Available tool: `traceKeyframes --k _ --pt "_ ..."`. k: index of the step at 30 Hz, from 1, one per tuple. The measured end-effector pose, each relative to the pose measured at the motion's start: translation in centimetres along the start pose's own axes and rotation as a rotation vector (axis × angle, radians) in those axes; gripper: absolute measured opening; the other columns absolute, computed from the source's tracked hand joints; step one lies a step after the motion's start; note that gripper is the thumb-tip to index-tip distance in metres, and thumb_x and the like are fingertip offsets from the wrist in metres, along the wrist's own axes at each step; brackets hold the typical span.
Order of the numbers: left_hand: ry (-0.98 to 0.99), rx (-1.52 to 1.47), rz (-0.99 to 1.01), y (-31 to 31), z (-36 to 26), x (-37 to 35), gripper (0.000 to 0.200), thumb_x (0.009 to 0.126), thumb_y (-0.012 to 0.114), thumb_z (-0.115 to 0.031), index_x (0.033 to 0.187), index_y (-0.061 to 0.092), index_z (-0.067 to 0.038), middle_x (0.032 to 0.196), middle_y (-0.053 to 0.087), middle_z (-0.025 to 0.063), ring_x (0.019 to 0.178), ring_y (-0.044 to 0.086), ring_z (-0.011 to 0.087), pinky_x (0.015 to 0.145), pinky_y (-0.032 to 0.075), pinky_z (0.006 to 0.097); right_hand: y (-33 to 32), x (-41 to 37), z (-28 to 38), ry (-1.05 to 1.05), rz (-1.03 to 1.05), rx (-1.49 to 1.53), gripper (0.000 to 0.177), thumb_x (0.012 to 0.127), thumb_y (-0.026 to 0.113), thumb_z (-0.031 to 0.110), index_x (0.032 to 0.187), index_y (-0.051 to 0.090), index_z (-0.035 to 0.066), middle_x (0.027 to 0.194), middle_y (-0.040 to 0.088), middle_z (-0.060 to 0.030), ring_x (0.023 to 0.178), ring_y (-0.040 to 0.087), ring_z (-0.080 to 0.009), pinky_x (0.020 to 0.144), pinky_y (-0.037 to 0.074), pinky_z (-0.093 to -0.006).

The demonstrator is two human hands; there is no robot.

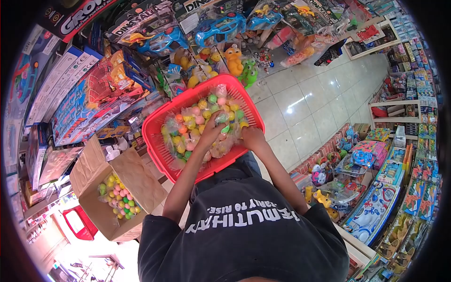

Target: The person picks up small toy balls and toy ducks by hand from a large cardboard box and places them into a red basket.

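A red basket (pixel 155 127) is being kept directly in front of the person, and both hands are being reached into it over its near rim. The basket is being filled to the rim by clear bags of coloured balls (pixel 188 127), which are lying under and beyond the hands. The left hand (pixel 210 131) is being closed around the top of one such bag near the middle of the heap, with the fingers curled on the plastic. The right hand (pixel 253 137) is being rested just inside the near corner, close beside the left hand but not touching it; its fingers are being hidden among the bags, so it cannot be told whether anything is being gripped. What is carrying the basket from below is being hidden by the basket itself.

Outward of the left hand and nearer to the person, an open cardboard box (pixel 136 174) is being stood on the floor, and further loose coloured balls (pixel 117 197) are being held in it. A second red basket (pixel 80 223) is being seen just past that box. Beyond the right hand, a pale tiled floor (pixel 305 103) is being shown as an aisle. Packaged toys are being displayed all round: boxed sets (pixel 70 94) outward of the left hand, a yellow duck toy (pixel 233 58) beyond the basket, and shelves of toys (pixel 376 202) outward of the right hand.
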State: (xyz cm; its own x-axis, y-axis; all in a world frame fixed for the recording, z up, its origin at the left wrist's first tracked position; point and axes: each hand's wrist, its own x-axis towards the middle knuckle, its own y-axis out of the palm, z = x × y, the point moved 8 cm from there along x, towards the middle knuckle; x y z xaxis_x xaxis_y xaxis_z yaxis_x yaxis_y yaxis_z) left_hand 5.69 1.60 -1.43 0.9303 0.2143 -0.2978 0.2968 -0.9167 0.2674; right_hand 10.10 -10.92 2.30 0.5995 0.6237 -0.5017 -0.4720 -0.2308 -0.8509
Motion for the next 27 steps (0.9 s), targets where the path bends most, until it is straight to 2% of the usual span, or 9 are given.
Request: traceKeyframes --k 4,9,13,16,18,21,24,27 --pt "0.010 -0.027 0.011 0.7 -0.2 0.2 0.046 0.081 0.056 -0.009 0.124 0.041 -0.004 0.118 0.048 0.0092 0.107 0.045 0.0164 0.090 0.037 0.0259 0.1 0.4 -0.7 0.002 0.002 0.141 0.038 0.068 0.065 0.033 0.084 0.058 -0.001 0.080 0.062 -0.0182 0.079 0.061 -0.0320 0.069 0.048 -0.0424" --pt "0.021 0.055 -0.007 0.9 -0.3 0.7 0.042 0.083 0.056 -0.012 0.122 0.043 -0.004 0.115 0.049 0.0088 0.106 0.046 0.0153 0.088 0.037 0.0250 -0.3 1.1 -1.7 0.089 -0.135 0.195 0.027 0.069 0.065 0.022 0.084 0.059 -0.001 0.082 0.062 -0.0191 0.079 0.062 -0.0323 0.070 0.050 -0.0413" --pt "0.021 0.019 -0.009 1.0 -0.1 1.1 0.041 0.083 0.056 -0.011 0.121 0.044 -0.004 0.114 0.050 0.0082 0.105 0.046 0.0151 0.088 0.037 0.0251 -0.2 1.3 -2.9 0.149 -0.170 0.291 0.022 0.070 0.064 0.018 0.080 0.061 0.000 0.080 0.062 -0.0190 0.077 0.062 -0.0336 0.068 0.051 -0.0408" --pt "0.054 0.077 -0.024 1.1 -0.2 1.3 0.039 0.083 0.056 -0.011 0.119 0.046 -0.005 0.115 0.051 0.0074 0.105 0.046 0.0149 0.089 0.037 0.0252 -0.1 1.6 -2.8 0.190 -0.157 0.206 0.025 0.068 0.067 0.021 0.081 0.062 0.000 0.083 0.063 -0.0182 0.079 0.062 -0.0324 0.070 0.050 -0.0405" --pt "0.138 0.131 -0.038 1.2 -0.7 1.4 0.036 0.083 0.055 -0.010 0.117 0.047 -0.005 0.112 0.053 0.0081 0.102 0.049 0.0150 0.087 0.038 0.0256 0.4 1.3 -1.4 0.128 0.001 0.062 0.025 0.067 0.067 0.022 0.083 0.063 0.003 0.085 0.064 -0.0162 0.081 0.063 -0.0299 0.070 0.051 -0.0394" --pt "0.144 0.216 -0.052 1.5 -0.8 1.7 0.034 0.083 0.054 -0.011 0.116 0.048 -0.004 0.106 0.056 0.0095 0.097 0.052 0.0150 0.084 0.040 0.0262 0.7 1.0 0.3 0.102 0.109 0.014 0.023 0.069 0.065 0.023 0.083 0.064 0.005 0.085 0.064 -0.0152 0.082 0.064 -0.0268 0.069 0.051 -0.0394" --pt "0.190 0.269 -0.087 1.9 -1.4 1.8 0.032 0.084 0.054 -0.012 0.114 0.049 -0.004 0.100 0.059 0.0108 0.092 0.055 0.0154 0.082 0.042 0.0274 1.3 0.6 0.8 0.100 0.156 0.046 0.024 0.071 0.063 0.024 0.085 0.063 0.004 0.088 0.064 -0.0152 0.085 0.063 -0.0268 0.069 0.051 -0.0405" --pt "0.158 0.305 -0.092 2.3 -1.8 2.4 0.038 0.085 0.056 -0.017 0.118 0.047 -0.002 0.106 0.057 0.0105 0.094 0.053 0.0158 0.084 0.041 0.0261 0.8 -0.5 1.5 0.055 0.078 0.006 0.026 0.071 0.062 0.023 0.087 0.062 0.003 0.091 0.062 -0.0169 0.087 0.061 -0.0296 0.071 0.050 -0.0414"
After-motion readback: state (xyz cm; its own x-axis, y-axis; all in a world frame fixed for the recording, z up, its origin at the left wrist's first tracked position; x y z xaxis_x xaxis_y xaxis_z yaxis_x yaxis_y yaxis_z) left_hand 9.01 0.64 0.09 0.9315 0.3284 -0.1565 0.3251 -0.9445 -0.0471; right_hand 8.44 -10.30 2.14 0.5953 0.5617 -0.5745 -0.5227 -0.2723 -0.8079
